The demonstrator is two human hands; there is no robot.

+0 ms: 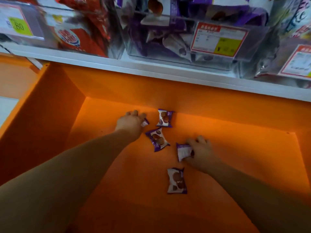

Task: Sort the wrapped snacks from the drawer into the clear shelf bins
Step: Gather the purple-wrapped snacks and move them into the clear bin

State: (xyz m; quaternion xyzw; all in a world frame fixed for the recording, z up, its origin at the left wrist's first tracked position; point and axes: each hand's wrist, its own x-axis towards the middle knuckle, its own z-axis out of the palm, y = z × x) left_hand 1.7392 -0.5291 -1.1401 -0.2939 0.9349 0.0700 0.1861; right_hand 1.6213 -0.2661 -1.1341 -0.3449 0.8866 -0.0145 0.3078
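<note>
While both arms reach into the orange drawer (235, 148), the left hand (133, 121) curls round a purple packet (145, 122) at the far side, and the right hand (200, 150) pinches a second packet (183, 151) nearer. Three loose packets (157, 139) remain. Gathering, I'd say; next, lift both to the clear bin (178, 16) above.

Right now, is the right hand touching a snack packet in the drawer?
Touching: the head view shows the right hand gripping a purple-and-white packet by its right edge.
</note>
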